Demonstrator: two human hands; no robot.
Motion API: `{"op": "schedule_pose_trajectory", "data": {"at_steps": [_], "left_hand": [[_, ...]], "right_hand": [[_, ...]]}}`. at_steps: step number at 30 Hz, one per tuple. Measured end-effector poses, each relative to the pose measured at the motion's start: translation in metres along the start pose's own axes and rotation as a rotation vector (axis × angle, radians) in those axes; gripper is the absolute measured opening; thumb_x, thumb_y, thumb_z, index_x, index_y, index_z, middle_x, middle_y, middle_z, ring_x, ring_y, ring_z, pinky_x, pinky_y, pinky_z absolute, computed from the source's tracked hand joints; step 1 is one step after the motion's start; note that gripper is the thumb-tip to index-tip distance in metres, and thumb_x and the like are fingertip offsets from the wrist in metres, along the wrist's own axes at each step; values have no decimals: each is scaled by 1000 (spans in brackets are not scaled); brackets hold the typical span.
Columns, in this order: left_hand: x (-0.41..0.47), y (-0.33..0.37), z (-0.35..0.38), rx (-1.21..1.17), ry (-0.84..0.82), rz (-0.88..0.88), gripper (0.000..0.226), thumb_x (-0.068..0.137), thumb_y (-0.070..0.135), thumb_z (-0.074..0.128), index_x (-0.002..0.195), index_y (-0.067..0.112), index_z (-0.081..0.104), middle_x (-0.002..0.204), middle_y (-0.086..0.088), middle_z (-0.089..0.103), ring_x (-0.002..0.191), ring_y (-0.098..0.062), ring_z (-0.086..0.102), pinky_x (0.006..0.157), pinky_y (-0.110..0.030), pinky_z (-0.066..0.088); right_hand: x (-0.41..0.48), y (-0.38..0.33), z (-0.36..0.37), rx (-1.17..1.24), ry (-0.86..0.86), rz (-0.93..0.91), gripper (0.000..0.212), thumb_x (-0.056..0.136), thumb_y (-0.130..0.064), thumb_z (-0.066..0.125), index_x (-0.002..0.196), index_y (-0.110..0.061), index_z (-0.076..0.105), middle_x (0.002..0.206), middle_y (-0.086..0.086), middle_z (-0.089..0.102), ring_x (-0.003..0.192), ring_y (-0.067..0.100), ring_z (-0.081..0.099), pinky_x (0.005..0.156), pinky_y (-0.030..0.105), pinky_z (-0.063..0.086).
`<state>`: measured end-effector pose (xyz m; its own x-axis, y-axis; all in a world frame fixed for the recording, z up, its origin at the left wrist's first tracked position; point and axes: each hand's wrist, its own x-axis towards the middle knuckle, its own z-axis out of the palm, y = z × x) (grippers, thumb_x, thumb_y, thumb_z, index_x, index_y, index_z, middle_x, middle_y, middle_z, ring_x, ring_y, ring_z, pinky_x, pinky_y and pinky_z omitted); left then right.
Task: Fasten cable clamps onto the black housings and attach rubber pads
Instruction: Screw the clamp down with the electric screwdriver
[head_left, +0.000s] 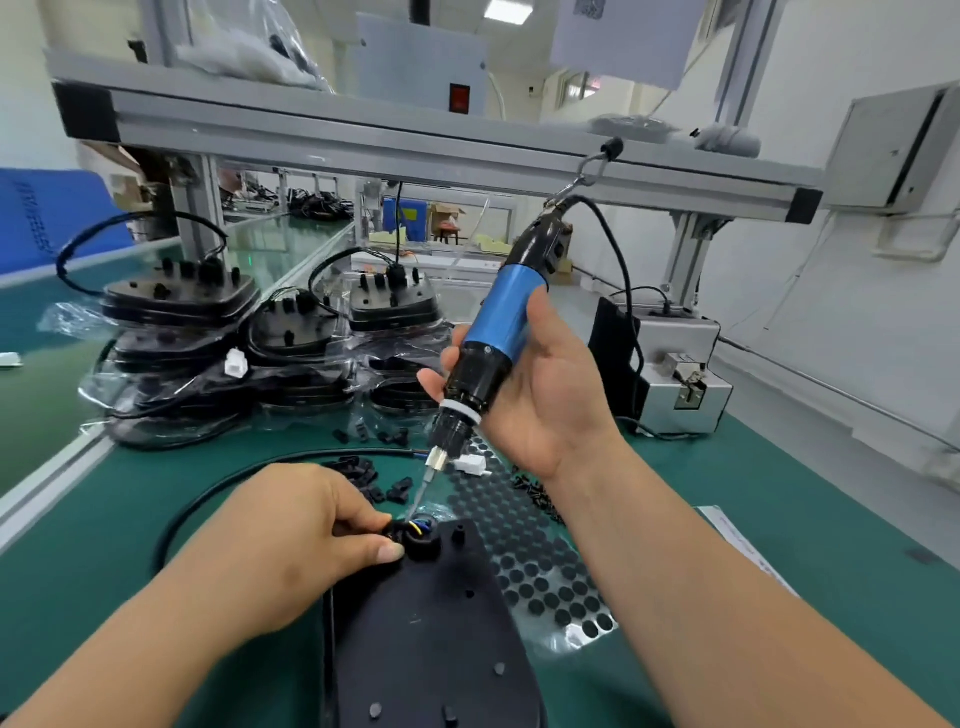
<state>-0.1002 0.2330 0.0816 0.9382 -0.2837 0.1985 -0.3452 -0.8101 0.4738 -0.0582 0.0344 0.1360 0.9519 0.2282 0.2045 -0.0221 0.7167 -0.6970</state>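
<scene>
- Screwdriving is the step in hand, by my reading: the blue electric screwdriver (498, 338) leans down from the right hand (540, 400), its bit tip meeting the cable clamp (402, 532) at the cable port of the black housing (431, 623).
- Doing it well looks to call for bringing the tool upright over the screw before triggering; at this tilt the bit could skip off toward the coloured wires just beside it.
- Left fingers (387, 552) are pinched nearly shut on the clamp, thumb and forefinger pressing it to the housing right below the bit; they should hold it square until the screw bites.
- Right fingers wrap closed around the tool's black collar, forefinger tip laid along its far side.
- Rubber pads (540, 577) sit on their sheet just beyond the left fingertips, under the right forearm, on the green worktop (779, 530).
- Loose clamps (363, 470) lie just past the left knuckles.
</scene>
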Motion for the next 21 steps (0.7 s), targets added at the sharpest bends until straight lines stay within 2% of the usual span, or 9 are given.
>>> {"op": "schedule_pose_trajectory", "data": {"at_steps": [3,5,11,15,21], "left_hand": [[0,0,1,-14,-5,-9,15,66,50,80,59,50,67,66,16,66,64,-2,60,66,-26,50],[0,0,2,-22,-8,-9,11,67,50,80,68,49,69,66,16,66,64,-2,61,68,-27,51],[-1,-3,4,-16,-4,-6,17,71,51,76,83,40,73,72,16,67,69,-1,62,73,-30,53],[-3,-3,5,-46,13,-1,20,71,50,76,86,37,73,73,14,68,70,-3,62,74,-33,53],[-4,-3,6,-26,12,28,22,74,51,73,83,31,70,75,3,67,70,-12,63,70,-37,54]], "right_hand": [[6,1,8,30,44,-16,45,95,-49,51,106,-6,52,78,13,55,66,25,53,79,41,51],[7,3,11,4,49,-22,41,92,-46,55,105,-7,52,76,12,54,64,24,51,76,40,53],[6,11,22,-183,-14,-111,33,87,-41,63,106,-16,51,73,6,56,58,21,55,62,35,55],[3,17,36,-395,-44,-238,40,83,-41,62,113,-16,50,72,4,60,59,23,63,53,29,51],[-8,27,52,-526,-69,-390,24,87,-35,61,105,-20,53,65,3,57,52,20,58,52,30,49]]}}
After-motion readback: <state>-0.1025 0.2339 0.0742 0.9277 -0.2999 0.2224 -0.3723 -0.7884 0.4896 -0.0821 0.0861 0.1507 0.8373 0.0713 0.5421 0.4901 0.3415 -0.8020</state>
